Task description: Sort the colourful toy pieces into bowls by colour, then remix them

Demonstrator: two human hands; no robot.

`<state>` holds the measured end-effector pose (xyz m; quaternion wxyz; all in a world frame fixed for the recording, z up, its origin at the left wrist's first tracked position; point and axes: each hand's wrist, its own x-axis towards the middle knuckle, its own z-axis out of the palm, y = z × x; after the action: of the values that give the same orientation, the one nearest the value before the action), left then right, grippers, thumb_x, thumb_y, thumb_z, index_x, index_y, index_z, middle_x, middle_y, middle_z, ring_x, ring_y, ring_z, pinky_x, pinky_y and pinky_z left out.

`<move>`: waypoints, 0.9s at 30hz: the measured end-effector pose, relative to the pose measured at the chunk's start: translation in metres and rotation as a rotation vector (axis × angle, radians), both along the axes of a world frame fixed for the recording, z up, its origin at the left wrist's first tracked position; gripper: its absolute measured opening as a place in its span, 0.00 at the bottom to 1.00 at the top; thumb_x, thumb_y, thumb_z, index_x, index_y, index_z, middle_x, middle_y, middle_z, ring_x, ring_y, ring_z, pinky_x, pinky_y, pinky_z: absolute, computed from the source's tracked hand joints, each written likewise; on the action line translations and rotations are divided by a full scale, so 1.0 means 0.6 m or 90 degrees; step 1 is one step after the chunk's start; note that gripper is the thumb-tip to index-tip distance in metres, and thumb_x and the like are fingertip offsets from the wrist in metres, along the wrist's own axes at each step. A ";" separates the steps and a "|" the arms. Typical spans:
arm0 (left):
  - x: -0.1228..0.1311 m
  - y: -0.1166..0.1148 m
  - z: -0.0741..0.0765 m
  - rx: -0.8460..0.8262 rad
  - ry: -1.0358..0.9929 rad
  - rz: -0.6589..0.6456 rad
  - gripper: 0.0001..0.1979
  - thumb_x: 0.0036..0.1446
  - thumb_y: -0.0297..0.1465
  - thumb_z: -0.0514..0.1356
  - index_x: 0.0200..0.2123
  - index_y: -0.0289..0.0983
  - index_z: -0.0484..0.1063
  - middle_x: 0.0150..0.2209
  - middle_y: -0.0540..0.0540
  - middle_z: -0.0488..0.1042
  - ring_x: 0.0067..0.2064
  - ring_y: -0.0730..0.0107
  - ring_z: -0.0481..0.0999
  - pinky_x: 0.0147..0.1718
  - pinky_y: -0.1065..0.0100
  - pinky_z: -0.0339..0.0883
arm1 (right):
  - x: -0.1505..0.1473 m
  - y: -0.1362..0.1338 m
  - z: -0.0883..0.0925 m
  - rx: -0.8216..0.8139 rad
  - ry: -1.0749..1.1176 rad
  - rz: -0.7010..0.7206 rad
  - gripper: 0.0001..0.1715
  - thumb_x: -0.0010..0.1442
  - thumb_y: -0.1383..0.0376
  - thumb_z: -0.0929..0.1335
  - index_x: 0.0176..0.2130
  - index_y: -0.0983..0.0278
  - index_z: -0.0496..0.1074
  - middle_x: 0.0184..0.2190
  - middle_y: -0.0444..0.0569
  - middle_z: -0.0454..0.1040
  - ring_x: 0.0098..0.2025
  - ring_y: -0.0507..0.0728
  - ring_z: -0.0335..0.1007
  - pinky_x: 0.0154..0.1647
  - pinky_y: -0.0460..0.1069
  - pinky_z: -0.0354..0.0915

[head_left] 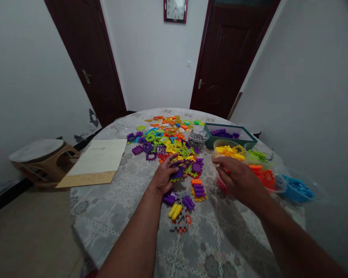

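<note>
My left hand (pixel 163 177) is closed round a few plastic building pieces, among them a purple piece (pixel 176 173) with a yellow-green edge. Over the containers at the right reaches my right hand (pixel 234 173), its fingers bent and pinched; whether anything is between them is hidden. Below it a red tub (pixel 222 186) partly shows. In front of my left hand spreads a heap of coloured toothed pieces (pixel 168 139). Closer to me lie purple pieces (pixel 188 202), yellow pieces (pixel 175 211), a grey toothed piece (pixel 178 223) and a purple stack (pixel 199 190) on a yellow piece.
Sorted pieces fill several clear tubs: yellow (pixel 230 152), orange (pixel 263 177), blue (pixel 298 189) and grey (pixel 198 137). A green box (pixel 246 135) with purple pieces stands behind them. White paper on cardboard (pixel 101 154) overhangs the left edge of the table (pixel 127 227). A stool (pixel 40 154) is beyond.
</note>
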<state>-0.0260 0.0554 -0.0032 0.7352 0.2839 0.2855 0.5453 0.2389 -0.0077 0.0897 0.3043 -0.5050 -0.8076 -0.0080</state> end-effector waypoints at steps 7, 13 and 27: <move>0.005 -0.008 0.001 0.033 0.011 -0.053 0.43 0.44 0.20 0.72 0.65 0.43 0.70 0.51 0.39 0.82 0.42 0.56 0.85 0.38 0.61 0.81 | -0.125 0.059 -0.005 -0.091 -0.081 0.127 0.16 0.72 0.67 0.66 0.56 0.61 0.76 0.53 0.55 0.80 0.54 0.61 0.76 0.56 0.55 0.70; 0.008 -0.009 -0.003 0.058 0.047 -0.051 0.44 0.41 0.17 0.69 0.65 0.42 0.74 0.47 0.43 0.84 0.40 0.63 0.84 0.38 0.69 0.76 | -0.173 0.093 -0.032 -0.158 -0.118 0.125 0.13 0.71 0.69 0.66 0.45 0.64 0.81 0.45 0.55 0.82 0.48 0.61 0.78 0.51 0.53 0.68; -0.006 0.000 0.001 -0.057 -0.064 -0.007 0.30 0.43 0.18 0.62 0.53 0.37 0.74 0.47 0.39 0.82 0.46 0.54 0.85 0.47 0.46 0.82 | 0.004 0.162 0.023 -0.336 0.255 -0.045 0.17 0.63 0.65 0.70 0.50 0.66 0.80 0.28 0.46 0.80 0.25 0.53 0.74 0.26 0.46 0.70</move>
<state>-0.0295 0.0554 -0.0026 0.7634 0.2249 0.2708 0.5416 0.2414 0.0896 0.1037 0.3152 -0.5859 -0.6878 0.2904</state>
